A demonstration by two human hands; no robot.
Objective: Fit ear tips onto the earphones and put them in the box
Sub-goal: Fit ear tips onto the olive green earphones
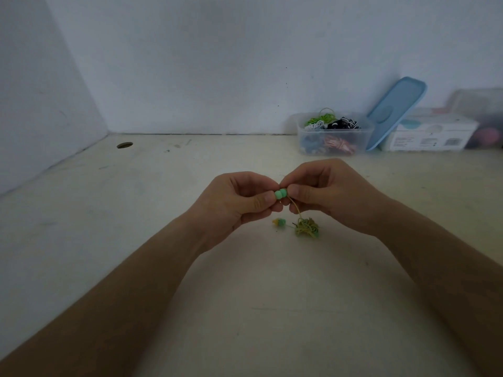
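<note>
While the left hand (234, 202) pinches an ear tip (278, 195) against the earphone (284, 192) pinched by the right hand (326, 194), mid-frame, its cable (307, 227) lies on the table (163, 240). Upper right, a clear box (333, 145) holds coiled earphones (341, 123).

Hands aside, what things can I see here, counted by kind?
Clear tubs: 2
Blue lid: 1
White carton: 1
Green earphone set: 1
Total: 5
Earphones inside one tub: too tangled to count.
</note>
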